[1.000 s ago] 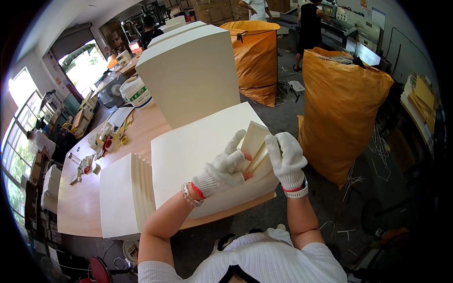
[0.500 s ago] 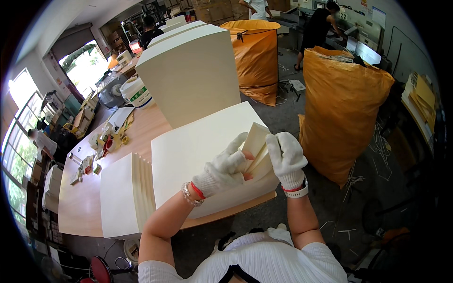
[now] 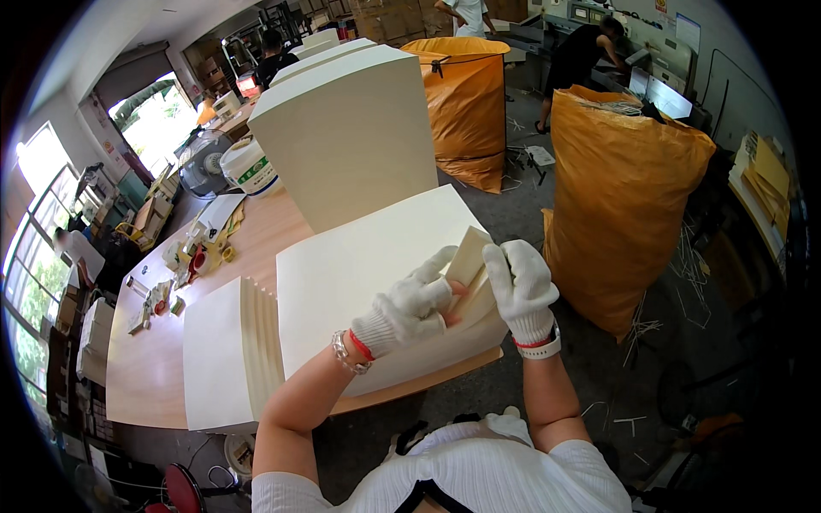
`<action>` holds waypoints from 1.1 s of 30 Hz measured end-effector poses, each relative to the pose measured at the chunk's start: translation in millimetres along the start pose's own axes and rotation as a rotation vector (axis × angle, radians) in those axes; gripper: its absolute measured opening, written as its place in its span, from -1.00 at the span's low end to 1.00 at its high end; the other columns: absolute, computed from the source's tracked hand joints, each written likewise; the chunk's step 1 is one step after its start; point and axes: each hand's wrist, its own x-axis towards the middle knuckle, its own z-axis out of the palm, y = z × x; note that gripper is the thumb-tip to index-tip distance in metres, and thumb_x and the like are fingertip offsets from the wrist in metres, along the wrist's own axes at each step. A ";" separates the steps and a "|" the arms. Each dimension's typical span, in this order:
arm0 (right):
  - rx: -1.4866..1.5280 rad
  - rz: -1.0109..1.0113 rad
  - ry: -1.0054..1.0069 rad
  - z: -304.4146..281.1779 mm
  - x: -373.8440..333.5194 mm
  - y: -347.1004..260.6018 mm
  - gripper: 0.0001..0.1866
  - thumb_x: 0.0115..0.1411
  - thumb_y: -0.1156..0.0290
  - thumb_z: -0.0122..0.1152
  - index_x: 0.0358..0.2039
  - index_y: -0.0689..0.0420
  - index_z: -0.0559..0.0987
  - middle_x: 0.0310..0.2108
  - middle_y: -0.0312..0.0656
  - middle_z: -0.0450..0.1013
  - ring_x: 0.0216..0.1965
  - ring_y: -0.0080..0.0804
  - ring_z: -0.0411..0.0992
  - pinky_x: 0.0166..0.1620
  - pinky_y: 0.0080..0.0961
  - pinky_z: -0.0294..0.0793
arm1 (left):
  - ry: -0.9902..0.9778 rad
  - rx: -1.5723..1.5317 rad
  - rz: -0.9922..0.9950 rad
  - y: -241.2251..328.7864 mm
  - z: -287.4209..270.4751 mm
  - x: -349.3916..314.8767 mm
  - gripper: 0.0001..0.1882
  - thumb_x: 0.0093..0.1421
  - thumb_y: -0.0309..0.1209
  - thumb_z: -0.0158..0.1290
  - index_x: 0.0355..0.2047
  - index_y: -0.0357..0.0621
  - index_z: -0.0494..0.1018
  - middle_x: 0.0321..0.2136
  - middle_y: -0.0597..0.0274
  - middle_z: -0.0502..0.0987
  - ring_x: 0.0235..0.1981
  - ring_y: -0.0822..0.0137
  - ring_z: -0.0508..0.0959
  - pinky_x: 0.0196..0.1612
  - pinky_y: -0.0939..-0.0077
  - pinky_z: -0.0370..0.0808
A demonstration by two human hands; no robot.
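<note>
paper stack (image 3: 359, 265) on the table (image 3: 154, 368) — tall stack (image 3: 351, 141) behind, sack (image 3: 620, 201) right.

A wooden table (image 3: 162, 359) carries cream paper stacks (image 3: 368, 265) (one fanned), a white bucket (image 3: 248, 167) and tape rolls (image 3: 201, 256).

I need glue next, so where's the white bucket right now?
Head view, upper left: the white bucket stands on the wooden table, just left of the tall paper stack.

Matt cream paper sheets (image 3: 376, 265); knitted cloth gloves; smooth wood table (image 3: 154, 359).
</note>
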 end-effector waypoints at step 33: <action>0.067 0.038 0.010 -3.7 1.4 -8.7 -0.77 0.29 0.44 0.28 -0.47 0.22 0.46 -0.55 -0.07 0.36 -0.49 -0.04 0.40 -0.40 -0.18 0.36 | 0.006 -0.008 -0.064 4.5 2.4 0.7 -0.56 0.00 -0.78 0.14 -0.11 -0.15 0.61 0.30 -0.20 0.36 0.18 -0.05 0.53 -0.03 0.31 0.58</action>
